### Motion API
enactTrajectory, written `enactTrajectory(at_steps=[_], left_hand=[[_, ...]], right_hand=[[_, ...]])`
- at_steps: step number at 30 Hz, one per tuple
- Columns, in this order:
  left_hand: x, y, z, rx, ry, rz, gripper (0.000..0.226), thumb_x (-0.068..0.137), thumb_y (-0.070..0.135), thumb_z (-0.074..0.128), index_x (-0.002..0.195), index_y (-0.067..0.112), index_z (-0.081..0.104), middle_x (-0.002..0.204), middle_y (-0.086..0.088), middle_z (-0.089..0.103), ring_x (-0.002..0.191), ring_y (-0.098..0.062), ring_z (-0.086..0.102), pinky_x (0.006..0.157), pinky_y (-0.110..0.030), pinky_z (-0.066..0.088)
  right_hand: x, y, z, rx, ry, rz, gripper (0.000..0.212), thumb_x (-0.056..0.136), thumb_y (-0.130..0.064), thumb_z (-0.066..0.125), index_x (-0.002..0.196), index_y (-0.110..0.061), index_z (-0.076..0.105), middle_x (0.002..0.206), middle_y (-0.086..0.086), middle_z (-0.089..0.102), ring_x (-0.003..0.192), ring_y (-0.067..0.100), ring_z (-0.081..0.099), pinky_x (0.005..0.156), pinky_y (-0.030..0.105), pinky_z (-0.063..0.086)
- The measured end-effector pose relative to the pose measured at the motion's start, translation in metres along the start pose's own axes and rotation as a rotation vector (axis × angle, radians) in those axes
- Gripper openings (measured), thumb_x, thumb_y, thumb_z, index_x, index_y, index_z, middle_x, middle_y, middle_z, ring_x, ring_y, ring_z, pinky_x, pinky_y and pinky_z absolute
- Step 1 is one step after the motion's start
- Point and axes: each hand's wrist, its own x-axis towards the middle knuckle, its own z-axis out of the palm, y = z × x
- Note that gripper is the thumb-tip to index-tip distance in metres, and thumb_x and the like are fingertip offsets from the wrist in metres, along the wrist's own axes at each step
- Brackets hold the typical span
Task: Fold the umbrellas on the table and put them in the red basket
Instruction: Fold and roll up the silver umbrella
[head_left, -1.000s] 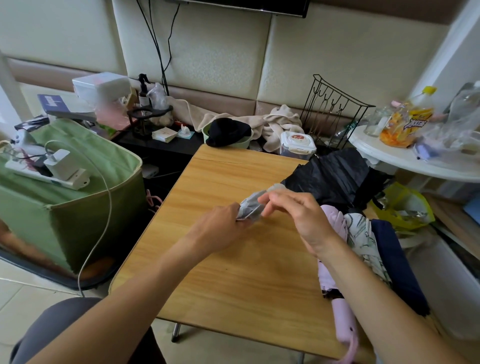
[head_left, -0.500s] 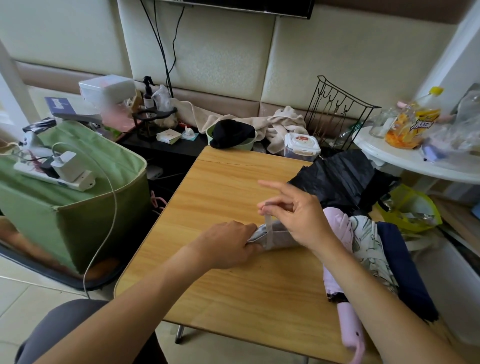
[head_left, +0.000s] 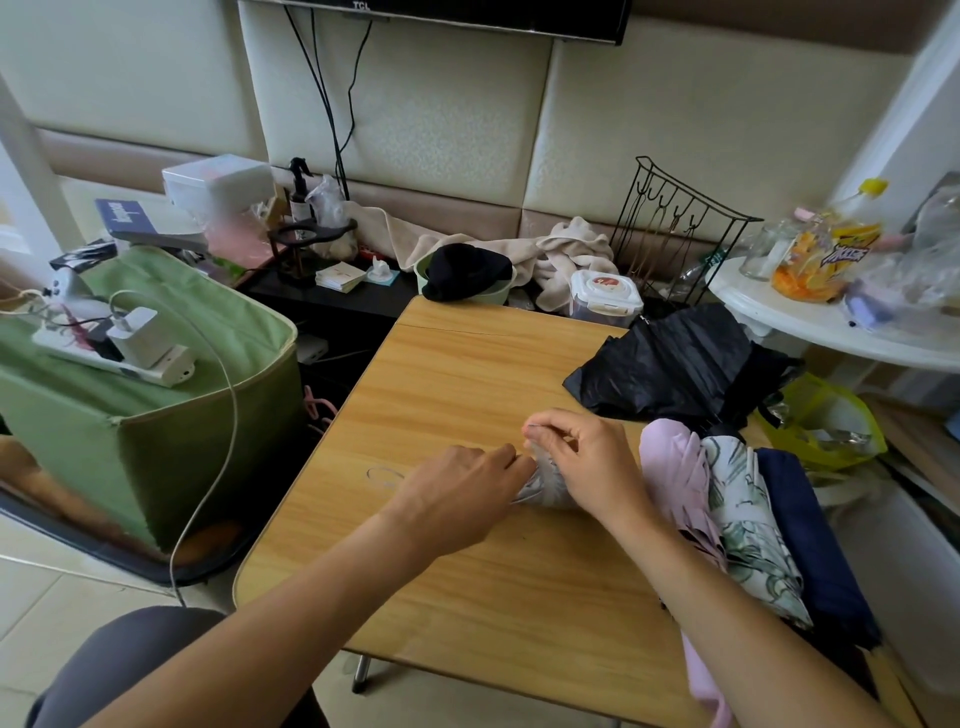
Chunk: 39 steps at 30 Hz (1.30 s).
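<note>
We see both hands meeting over a small grey umbrella (head_left: 540, 491) that lies on the wooden table (head_left: 467, 374) a little past the table's middle, toward three o'clock. The left hand (head_left: 457, 499) comes in from seven o'clock, its fingers curled round the near end of the bundle and grasping it against the tabletop. The right hand (head_left: 587, 462) comes in from five o'clock and sits on top of the far end, thumb and forefinger pinching a bit of the fabric or its strap at the top; we cannot tell which. Most of the grey umbrella is hidden under the two hands.

At three o'clock of the hands, touching one another along the table's edge, lie a pink umbrella (head_left: 670, 467), a leaf-print umbrella (head_left: 743, 519) and a navy umbrella (head_left: 800, 525). A black umbrella (head_left: 675, 364), loosely spread, sits at one o'clock, near the table's far corner.

At nine o'clock, off the table, stands a green fabric box (head_left: 182, 431) with a white power strip (head_left: 119, 358) resting on it. A white round table (head_left: 810, 322) with bottles stands at two o'clock.
</note>
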Motion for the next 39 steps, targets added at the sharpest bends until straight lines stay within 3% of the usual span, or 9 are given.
enactTrajectory(at_steps=[3, 6, 10, 17, 20, 23, 29, 36, 39], left_hand=[[-0.002, -0.004, 0.006, 0.005, 0.055, 0.026, 0.039, 0.085, 0.032, 0.081, 0.105, 0.016, 0.051, 0.086, -0.001, 0.058, 0.053, -0.02, 0.058, 0.046, -0.031, 0.038], [-0.002, 0.002, 0.003, -0.057, 0.087, -0.05, 0.038, 0.095, 0.044, 0.066, 0.113, 0.015, 0.049, 0.097, -0.001, 0.058, 0.069, -0.022, 0.063, 0.055, -0.033, 0.041], [0.002, 0.007, -0.004, -0.338, -0.029, -0.277, 0.046, 0.092, 0.052, 0.058, 0.12, 0.019, 0.041, 0.109, 0.003, 0.059, 0.087, -0.024, 0.063, 0.065, -0.035, 0.044], [-0.001, -0.027, -0.031, -1.034, -0.479, -0.355, 0.043, 0.091, 0.051, 0.073, 0.105, 0.012, 0.058, 0.077, -0.006, 0.076, 0.061, -0.023, 0.073, 0.061, -0.034, 0.061], [0.0, -0.025, -0.031, -0.839, -0.398, -0.327, 0.036, 0.095, 0.048, 0.068, 0.101, 0.013, 0.064, 0.073, -0.002, 0.072, 0.054, -0.017, 0.068, 0.055, -0.03, 0.055], [0.003, -0.025, -0.023, -0.384, -0.223, -0.292, 0.035, 0.096, 0.055, 0.061, 0.109, 0.022, 0.059, 0.09, 0.0, 0.07, 0.077, -0.023, 0.067, 0.061, -0.034, 0.047], [0.005, -0.026, -0.014, -0.012, 0.004, -0.249, 0.04, 0.1, 0.058, 0.054, 0.12, 0.024, 0.048, 0.101, 0.002, 0.064, 0.084, -0.025, 0.066, 0.063, -0.033, 0.036], [0.006, -0.025, -0.005, 0.111, 0.192, -0.131, 0.043, 0.074, 0.039, 0.089, 0.101, 0.021, 0.061, 0.08, 0.003, 0.059, 0.057, -0.019, 0.059, 0.052, -0.032, 0.039], [0.008, -0.019, -0.007, 0.102, 0.305, -0.107, 0.029, 0.082, 0.015, 0.077, 0.106, 0.02, 0.061, 0.086, 0.001, 0.058, 0.063, -0.021, 0.057, 0.058, -0.035, 0.041]], right_hand=[[-0.001, 0.002, 0.004, -0.116, 0.014, -0.04, 0.01, 0.101, -0.03, 0.066, 0.097, -0.028, 0.076, 0.081, -0.013, 0.073, 0.072, 0.007, 0.065, 0.065, 0.038, 0.054], [-0.002, 0.001, 0.008, -0.154, 0.069, -0.04, 0.013, 0.104, -0.038, 0.059, 0.099, -0.03, 0.069, 0.075, -0.009, 0.068, 0.064, 0.013, 0.061, 0.057, 0.041, 0.052], [-0.005, -0.008, 0.008, -0.244, 0.164, -0.152, 0.027, 0.106, -0.046, 0.048, 0.103, -0.029, 0.069, 0.07, -0.007, 0.069, 0.054, 0.018, 0.06, 0.045, 0.039, 0.049], [-0.004, -0.03, 0.005, -0.434, 0.343, -0.465, 0.02, 0.1, -0.029, 0.063, 0.094, -0.016, 0.078, 0.048, -0.005, 0.047, 0.039, 0.016, 0.042, 0.04, 0.023, 0.028], [0.0, -0.029, 0.005, -0.296, 0.319, -0.406, 0.021, 0.101, -0.031, 0.064, 0.096, -0.017, 0.079, 0.053, -0.007, 0.056, 0.042, 0.008, 0.044, 0.04, 0.023, 0.032], [0.009, -0.025, -0.007, 0.056, 0.14, -0.177, 0.014, 0.098, -0.028, 0.07, 0.101, -0.02, 0.081, 0.082, -0.013, 0.075, 0.068, 0.004, 0.067, 0.058, 0.023, 0.052], [0.014, -0.023, -0.03, 0.571, -0.114, 0.11, 0.011, 0.085, -0.024, 0.075, 0.091, -0.022, 0.084, 0.101, -0.008, 0.064, 0.098, 0.008, 0.062, 0.08, 0.02, 0.052], [0.013, -0.016, -0.041, 0.533, -0.137, 0.177, 0.012, 0.083, -0.024, 0.078, 0.092, -0.02, 0.085, 0.108, 0.002, 0.067, 0.101, 0.011, 0.066, 0.085, 0.023, 0.055], [0.015, -0.017, -0.04, 0.356, -0.141, 0.116, 0.012, 0.08, -0.032, 0.078, 0.089, -0.028, 0.084, 0.103, -0.007, 0.072, 0.099, 0.009, 0.069, 0.086, 0.023, 0.055]])
